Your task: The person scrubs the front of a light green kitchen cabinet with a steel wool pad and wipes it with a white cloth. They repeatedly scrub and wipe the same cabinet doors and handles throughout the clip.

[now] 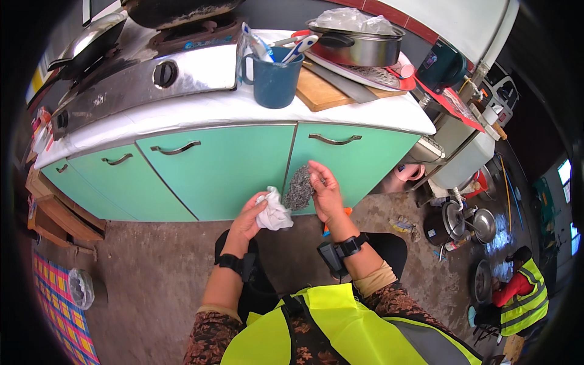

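Observation:
My left hand (247,217) grips a crumpled white cloth or tissue (274,211) in front of the green cabinet doors. Beside it, my right hand (326,191) pinches a grey steel wool scourer (299,189) between thumb and fingers. The scourer hangs close to the white wad; I cannot tell whether the two touch. Behind both hands are a left cabinet door (219,169) and a right cabinet door (360,159), each with a metal handle near its top. An orange and blue object (347,211), partly hidden by my right forearm, shows low by the cabinet.
On the white-covered counter stand a gas stove (150,77), a blue mug (275,82) with toothbrushes, a cutting board (319,93) with a cleaver (342,82), and a steel pot (360,45). Pots (451,219) sit on the floor at right, near a seated person (522,292). A bin (81,289) stands left.

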The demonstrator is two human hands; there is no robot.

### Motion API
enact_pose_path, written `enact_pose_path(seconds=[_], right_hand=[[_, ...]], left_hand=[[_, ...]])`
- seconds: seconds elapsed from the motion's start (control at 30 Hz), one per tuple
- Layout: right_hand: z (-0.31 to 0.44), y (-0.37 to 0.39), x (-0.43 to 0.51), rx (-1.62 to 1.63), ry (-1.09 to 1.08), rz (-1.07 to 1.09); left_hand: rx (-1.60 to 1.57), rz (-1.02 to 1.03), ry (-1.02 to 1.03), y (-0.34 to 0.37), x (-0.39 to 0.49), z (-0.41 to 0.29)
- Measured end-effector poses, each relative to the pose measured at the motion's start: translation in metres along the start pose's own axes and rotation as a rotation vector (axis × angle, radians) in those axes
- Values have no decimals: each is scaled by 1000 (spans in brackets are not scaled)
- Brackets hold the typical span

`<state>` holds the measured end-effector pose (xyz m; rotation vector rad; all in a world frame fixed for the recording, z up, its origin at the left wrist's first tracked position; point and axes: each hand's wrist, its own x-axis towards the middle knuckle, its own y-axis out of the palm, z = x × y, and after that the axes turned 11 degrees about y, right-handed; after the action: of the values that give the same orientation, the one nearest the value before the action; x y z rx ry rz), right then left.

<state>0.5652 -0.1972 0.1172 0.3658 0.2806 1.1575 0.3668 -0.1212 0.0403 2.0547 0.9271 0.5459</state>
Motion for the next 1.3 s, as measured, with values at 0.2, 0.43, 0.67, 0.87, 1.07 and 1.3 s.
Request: enact_pose_path(seconds=[0.2, 0.43, 0.67, 0.87, 1.07, 1.3], right_hand=[[-33, 18, -7, -252, 153, 88], [-12, -1, -16, 51, 345, 474], [-30, 0, -13, -158, 325, 268], [-53, 15, -11, -647, -106, 188], [-52, 20, -9, -534, -189, 73], [27, -16, 20, -748, -550, -370]], left_hand=[[93, -84, -67, 9, 5, 14], [106, -128, -82, 14, 2, 2], [173, -172, -63, 10, 0, 3], [269, -24, -32, 1, 5, 7], [270, -28, -76, 0, 5, 7], [139, -34, -40, 4, 6, 2]])
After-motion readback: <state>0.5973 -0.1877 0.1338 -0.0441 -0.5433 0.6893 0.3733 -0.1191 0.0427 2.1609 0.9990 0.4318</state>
